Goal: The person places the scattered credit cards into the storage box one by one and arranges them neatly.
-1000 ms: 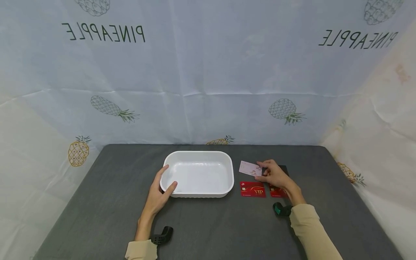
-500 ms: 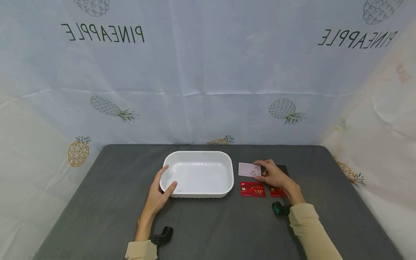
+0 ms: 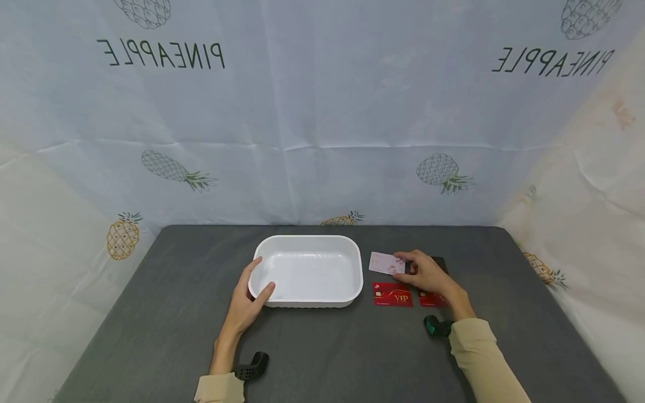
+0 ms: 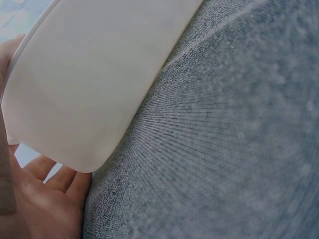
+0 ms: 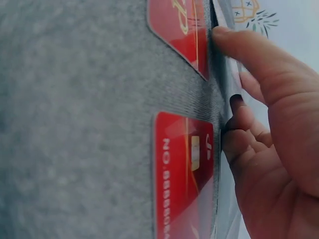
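My left hand [image 3: 243, 307] holds the left end of a white plastic tray [image 3: 307, 303]. Its thumb lies over the front rim. From the left wrist view, fingers [image 4: 65, 181] show beneath the tray's outer wall. At the right, my right hand [image 3: 428, 274] pinches a pale pink card [image 3: 385, 263] by its right end, thumb at the near edge and index finger at the far edge. The card lies flat, low over the table. Just in front of it is a red VIP card [image 3: 392, 294]. Another red card [image 3: 429, 299] is partly hidden under the right wrist.
A black flat thing [image 3: 440, 263] lies behind the right hand, mostly covered. The dark grey table [image 3: 337, 358] ends at a pale pineapple-print cloth [image 3: 322, 112] that hangs behind it and at both sides.
The pink card has turned slightly and shifted a little left with the right hand, towards the tray. The left hand and the tray stay in place.
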The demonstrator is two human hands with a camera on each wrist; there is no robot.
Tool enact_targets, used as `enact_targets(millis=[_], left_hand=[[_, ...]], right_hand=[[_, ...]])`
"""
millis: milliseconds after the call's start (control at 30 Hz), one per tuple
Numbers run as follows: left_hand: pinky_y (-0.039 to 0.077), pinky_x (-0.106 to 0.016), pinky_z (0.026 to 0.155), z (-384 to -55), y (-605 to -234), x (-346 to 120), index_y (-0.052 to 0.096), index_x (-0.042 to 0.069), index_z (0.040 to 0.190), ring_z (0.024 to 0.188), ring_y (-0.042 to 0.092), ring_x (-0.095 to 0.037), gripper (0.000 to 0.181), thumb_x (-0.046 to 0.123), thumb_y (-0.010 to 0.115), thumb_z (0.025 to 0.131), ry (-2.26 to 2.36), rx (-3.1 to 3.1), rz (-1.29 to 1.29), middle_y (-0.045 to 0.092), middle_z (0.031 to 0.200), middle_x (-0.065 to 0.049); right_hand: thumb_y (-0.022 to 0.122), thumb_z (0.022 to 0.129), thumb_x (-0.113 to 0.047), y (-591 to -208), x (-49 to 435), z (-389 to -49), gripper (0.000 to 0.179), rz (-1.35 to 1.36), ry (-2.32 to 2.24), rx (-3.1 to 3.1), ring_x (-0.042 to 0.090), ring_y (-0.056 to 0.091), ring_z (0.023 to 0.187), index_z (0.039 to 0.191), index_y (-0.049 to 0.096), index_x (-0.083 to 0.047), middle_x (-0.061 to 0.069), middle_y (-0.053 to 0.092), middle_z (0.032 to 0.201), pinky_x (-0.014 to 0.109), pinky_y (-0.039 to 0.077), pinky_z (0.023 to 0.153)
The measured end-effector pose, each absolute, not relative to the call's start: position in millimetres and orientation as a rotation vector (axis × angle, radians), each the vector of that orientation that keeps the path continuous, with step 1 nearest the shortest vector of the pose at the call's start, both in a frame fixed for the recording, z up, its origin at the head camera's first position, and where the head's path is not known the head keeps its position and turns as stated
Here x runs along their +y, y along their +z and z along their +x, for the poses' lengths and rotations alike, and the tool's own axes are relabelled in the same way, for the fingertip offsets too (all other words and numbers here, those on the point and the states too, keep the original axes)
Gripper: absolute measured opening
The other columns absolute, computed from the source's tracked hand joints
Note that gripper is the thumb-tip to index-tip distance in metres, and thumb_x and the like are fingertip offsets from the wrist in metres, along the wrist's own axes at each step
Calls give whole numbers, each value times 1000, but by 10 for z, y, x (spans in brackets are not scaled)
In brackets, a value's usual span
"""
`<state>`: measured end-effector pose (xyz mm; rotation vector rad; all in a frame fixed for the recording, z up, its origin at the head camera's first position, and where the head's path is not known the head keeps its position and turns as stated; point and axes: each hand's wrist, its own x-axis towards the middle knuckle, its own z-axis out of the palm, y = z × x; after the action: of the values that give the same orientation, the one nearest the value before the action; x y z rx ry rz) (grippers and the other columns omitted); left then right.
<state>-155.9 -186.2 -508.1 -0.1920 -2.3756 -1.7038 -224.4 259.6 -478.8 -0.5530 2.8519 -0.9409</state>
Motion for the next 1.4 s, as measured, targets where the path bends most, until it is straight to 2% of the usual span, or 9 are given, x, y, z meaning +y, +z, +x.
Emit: enact_targets(millis=[500,800,1000,1400], left_hand=[[30,-6,104,-1554,-5086,-1863,38,10,156,144,41,-36,71,11,71,94,-1727,-2366,-196,37,162,-19],[32,-7,103,-1559,-5093,-1867,39,14,156,142,44,-34,70,11,71,94,-1731,-2363,-195,38,161,-18],[33,-7,102,-1559,-5081,-1867,39,15,157,140,45,-32,71,12,71,94,-1721,-2377,-188,39,161,-17],[33,-8,102,-1560,-5086,-1874,39,17,157,141,45,-32,71,13,72,93,-1709,-2392,-175,38,162,-17]], right_hand=[[84,85,-24,-4849,2566,-2279,52,-468,-1095,2872,13,44,72,130,67,-2,7,50,87,24,37,62],[83,87,-22,-4714,2468,-2255,52,-473,-1241,2859,13,44,73,132,66,-3,9,50,89,24,37,62],[82,88,-25,-4570,2371,-2259,53,-477,-1293,2865,17,46,78,134,65,-6,10,53,96,24,39,65],[82,87,-16,-4437,2312,-2244,50,-539,-1369,2877,15,45,77,132,65,-2,12,54,101,22,39,64]])
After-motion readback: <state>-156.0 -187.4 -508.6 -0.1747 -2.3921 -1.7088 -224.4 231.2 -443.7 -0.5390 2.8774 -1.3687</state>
